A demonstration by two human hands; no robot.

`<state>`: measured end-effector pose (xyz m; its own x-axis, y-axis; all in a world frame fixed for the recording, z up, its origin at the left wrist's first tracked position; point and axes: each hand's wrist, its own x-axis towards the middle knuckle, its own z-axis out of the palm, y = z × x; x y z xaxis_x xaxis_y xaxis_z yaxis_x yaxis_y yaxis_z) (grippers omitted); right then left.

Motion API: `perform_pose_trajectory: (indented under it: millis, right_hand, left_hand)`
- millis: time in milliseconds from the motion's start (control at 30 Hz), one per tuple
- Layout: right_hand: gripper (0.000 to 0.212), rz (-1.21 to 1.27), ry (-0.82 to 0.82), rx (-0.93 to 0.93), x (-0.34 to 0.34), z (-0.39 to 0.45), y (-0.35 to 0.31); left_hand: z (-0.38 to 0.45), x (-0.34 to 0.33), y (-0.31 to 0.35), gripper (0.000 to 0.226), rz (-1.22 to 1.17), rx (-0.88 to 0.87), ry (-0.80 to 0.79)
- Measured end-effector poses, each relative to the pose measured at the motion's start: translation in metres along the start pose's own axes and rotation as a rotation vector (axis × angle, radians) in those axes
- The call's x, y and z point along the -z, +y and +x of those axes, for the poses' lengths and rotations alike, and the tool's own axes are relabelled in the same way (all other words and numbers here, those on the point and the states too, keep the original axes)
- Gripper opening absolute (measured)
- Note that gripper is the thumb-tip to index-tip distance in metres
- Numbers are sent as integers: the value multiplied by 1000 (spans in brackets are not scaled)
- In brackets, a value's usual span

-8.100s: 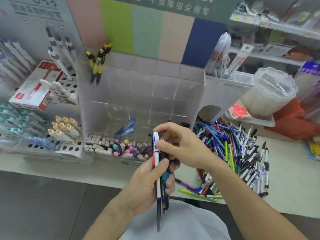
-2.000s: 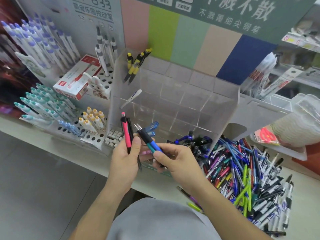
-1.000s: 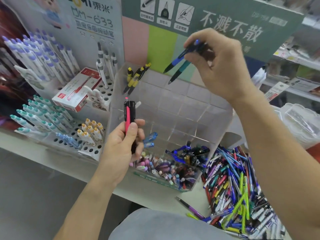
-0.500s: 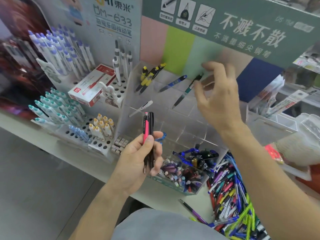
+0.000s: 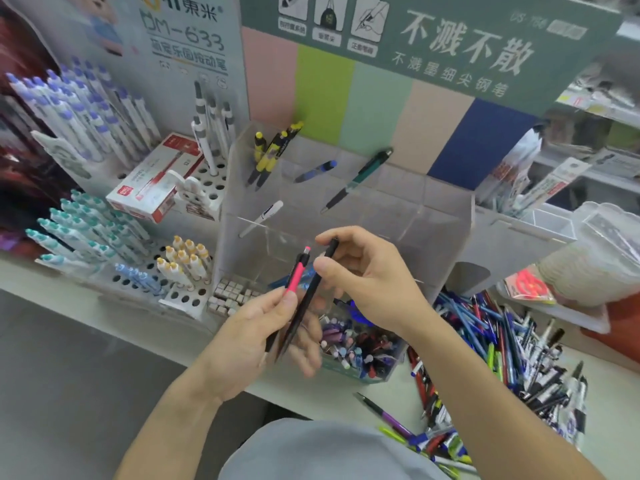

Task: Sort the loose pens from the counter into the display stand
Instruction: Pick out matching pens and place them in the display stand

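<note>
My left hand (image 5: pixel 256 337) holds a pink-and-black pen (image 5: pixel 295 278) upright and also grips the lower end of a black pen (image 5: pixel 308 303). My right hand (image 5: pixel 367 282) pinches the upper part of that black pen between thumb and fingers. Behind them stands the clear acrylic display stand (image 5: pixel 433 216). Its top row holds yellow-and-black pens (image 5: pixel 268 157), a blue pen (image 5: pixel 317 171) and a teal pen (image 5: pixel 360 176); a white pen (image 5: pixel 263 218) leans in a lower slot. The heap of loose pens (image 5: pixel 502 355) lies on the counter at the right.
White peg racks with purple-capped (image 5: pixel 79 112), teal-capped (image 5: pixel 79 223) and orange-capped pens (image 5: pixel 187 259) stand at the left, with a red-and-white box (image 5: pixel 156 178). The stand's front bin holds mixed caps (image 5: pixel 356 344). A stack of clear trays (image 5: pixel 595 258) sits far right.
My right hand has come down from the stand's top row, leaving the blue and teal pens there, and now grips the black pen that my left hand was holding.
</note>
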<state>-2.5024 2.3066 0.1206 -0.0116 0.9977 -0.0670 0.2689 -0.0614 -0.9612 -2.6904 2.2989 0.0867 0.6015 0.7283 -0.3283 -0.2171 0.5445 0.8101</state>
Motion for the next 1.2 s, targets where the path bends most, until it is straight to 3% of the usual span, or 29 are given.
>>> perform_pose_trajectory:
  millis: [100,167,267,367,433,633,733,900,1000,1067,1133,1200]
  right_hand:
    - [20,67,69,9,6,-1,-1]
    - [19,92,149,34,13,-3,-4]
    - [22,75,156,46,23,-8,-9]
    - [34,50,41,103,30,-12,-13]
    - [36,5,55,154,36,-15,-14]
    - [17,6,76,126,67,-23,-21]
    - [9,-21,107,142,71,-17,-20]
    - [16,-34,226,226,69,-9,-18]
    - [24,210,557,258,82,0,-25]
    - [22,201,747,332,101,7,-29]
    - [14,57,800,413,115,13,-29]
    - [13,-116,745,437,120,22,-24]
  left_hand:
    - [3,15,0,22,412,-93,263]
    - [6,20,7,22,605,-174,340]
    - [13,17,22,24,669,-277,259]
    - [24,-6,35,31,579,-291,10]
    - [32,-24,39,28,516,-266,-111]
    - [46,-51,37,29,755,-194,-271]
    - [45,-57,35,36,1014,-251,-176]
    - [46,-50,36,50,1198,-479,21]
    - [45,-40,34,29,1121,-623,114]
    - [49,-33,35,10,787,-649,201]
    - [56,-29,39,12,552,-678,309]
    - [65,-29,42,16,600,-720,418]
